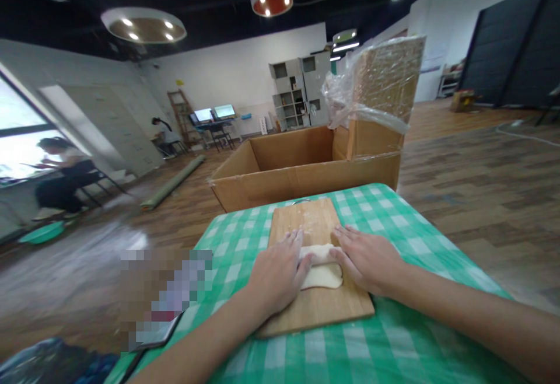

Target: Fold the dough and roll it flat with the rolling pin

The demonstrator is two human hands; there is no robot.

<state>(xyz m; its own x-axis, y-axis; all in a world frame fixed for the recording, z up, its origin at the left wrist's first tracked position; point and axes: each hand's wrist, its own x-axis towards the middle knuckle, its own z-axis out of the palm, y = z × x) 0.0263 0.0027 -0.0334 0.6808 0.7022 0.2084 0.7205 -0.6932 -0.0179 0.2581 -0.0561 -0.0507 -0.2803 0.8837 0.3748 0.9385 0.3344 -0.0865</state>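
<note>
A pale piece of dough [321,267] lies partly rolled up on a wooden cutting board [315,220]. My left hand [277,273] lies flat on the dough's left end, fingers stretched forward and together. Mirroring it on the right end, my right hand [367,258] rests with its fingers extended and pressing on the roll. Both palms face down and neither hand grips anything. The board sits on a table covered with a green and white checked cloth [394,220].
An open cardboard box [301,174] stands just beyond the table's far edge, with a plastic-wrapped board [385,80] rising from its right side. A phone [155,328] lies at the table's left edge. A person [61,174] sits far left by the window.
</note>
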